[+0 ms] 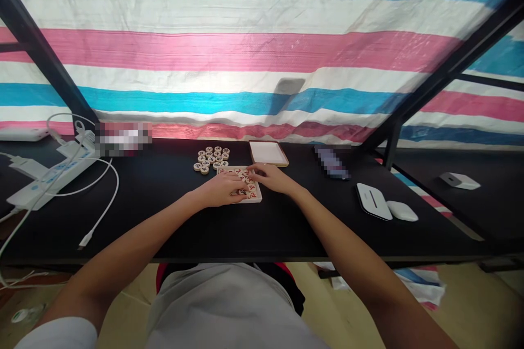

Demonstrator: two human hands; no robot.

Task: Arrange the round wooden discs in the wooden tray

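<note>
A shallow white box (257, 199) in front of me holds round Chinese chess pieces, mostly with red characters. My left hand (219, 190) reaches over its left half, thumb and forefinger around a chess piece (242, 192) with a black character. At the box's upper right edge, my right hand (271, 177) lies with fingers stretched over the red pieces (251, 188) and the thumb apart. Its fingertips touch or hover just above them; I cannot tell which. Just behind the box, several black-character pieces (210, 159) sit loosely grouped on the black table. My left fingers hide part of the box.
The box lid (268, 153) lies inside up behind the box. To the right are a blurred phone-like object (332, 162), a white flat case (373, 201) and a white mouse-shaped item (402, 211). A power strip (53, 174) with white cables (117, 180) occupies the left.
</note>
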